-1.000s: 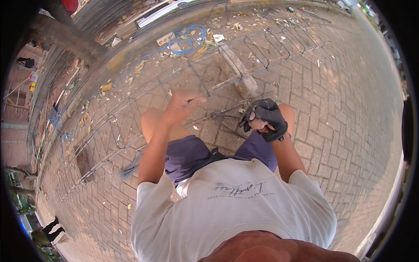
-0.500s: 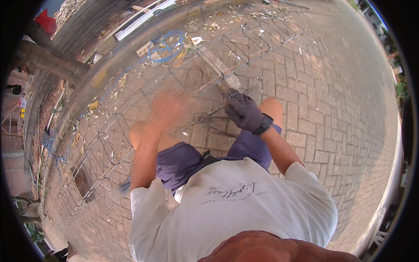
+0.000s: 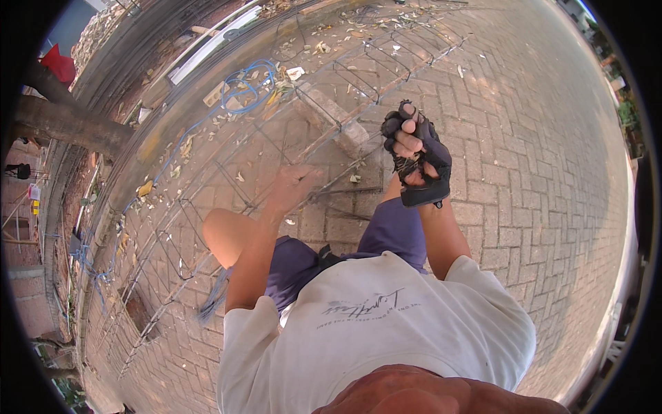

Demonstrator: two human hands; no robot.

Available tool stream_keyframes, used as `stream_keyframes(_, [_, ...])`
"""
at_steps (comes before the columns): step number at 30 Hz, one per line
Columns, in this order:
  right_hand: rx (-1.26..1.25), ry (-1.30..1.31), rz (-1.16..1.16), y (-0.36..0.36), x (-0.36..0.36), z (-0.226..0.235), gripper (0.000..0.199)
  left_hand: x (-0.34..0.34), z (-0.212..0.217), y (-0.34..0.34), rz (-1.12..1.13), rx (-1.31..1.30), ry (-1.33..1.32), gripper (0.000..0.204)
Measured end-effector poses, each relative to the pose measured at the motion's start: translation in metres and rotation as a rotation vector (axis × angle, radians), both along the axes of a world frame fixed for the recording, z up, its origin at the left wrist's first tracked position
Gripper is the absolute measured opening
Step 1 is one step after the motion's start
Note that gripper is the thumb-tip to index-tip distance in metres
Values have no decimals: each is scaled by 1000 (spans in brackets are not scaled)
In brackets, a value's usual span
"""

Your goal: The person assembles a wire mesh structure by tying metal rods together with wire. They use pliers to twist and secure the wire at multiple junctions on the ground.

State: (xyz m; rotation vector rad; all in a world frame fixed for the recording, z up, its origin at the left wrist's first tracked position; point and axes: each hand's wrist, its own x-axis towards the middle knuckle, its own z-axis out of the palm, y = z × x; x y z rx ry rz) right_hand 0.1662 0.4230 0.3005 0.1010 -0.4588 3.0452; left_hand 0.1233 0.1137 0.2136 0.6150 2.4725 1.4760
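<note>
Principal item: a long metal frame (image 3: 358, 112) of thin rods and angular hoops, lying across the paving from 8 o'clock to 1 o'clock, passing just above centre.

Left hand (image 3: 293, 186): bare, near centre toward 10 o'clock, over the frame. Fingers appear bent; outline is soft. Whether it grips a rod or only hovers above cannot be told.

Right hand (image 3: 417, 155): at 2 o'clock, in a torn black glove (image 3: 436, 165), raised with the palm side up. Fingers curl in toward the palm, bare skin showing through the tears. Whether anything lies inside cannot be told. The frame is near, toward the hand's 10 o'clock.

Support: a pale oblong block (image 3: 353, 138) at 12 o'clock, a rod of the frame crossing over it.

Surroundings: a tuft of thin wire strands (image 3: 215, 300) at 8 o'clock, beside the person's knee. A coil of blue cord (image 3: 243, 105) at 11 o'clock, among dry leaves. A tree trunk (image 3: 72, 119) at 10 o'clock, red cloth (image 3: 59, 65) near it. Block paving (image 3: 524, 207) extends to 3 o'clock. Purple shorts (image 3: 393, 231) and a white shirt (image 3: 386, 331) occupy 6 o'clock.
</note>
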Motion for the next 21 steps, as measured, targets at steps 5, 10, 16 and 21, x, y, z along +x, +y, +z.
stream_keyframes(5, [1514, 406, -562, 14, -18, -31, 27, 45, 15, 31, -216, -294, 364, 17])
stream_keyframes(10, [2094, 575, 66, -16, 33, -76, 22, 14, 72, -21, -197, -539, 496, 17])
stream_keyframes(16, [1731, 422, 223, -58, 46, -73, 17, 33, 84, -4, -287, -405, 673, 16])
stream_keyframes(21, [1257, 101, 690, -46, 46, -68, 15, 66, 68, 10, -239, -126, 282, 16])
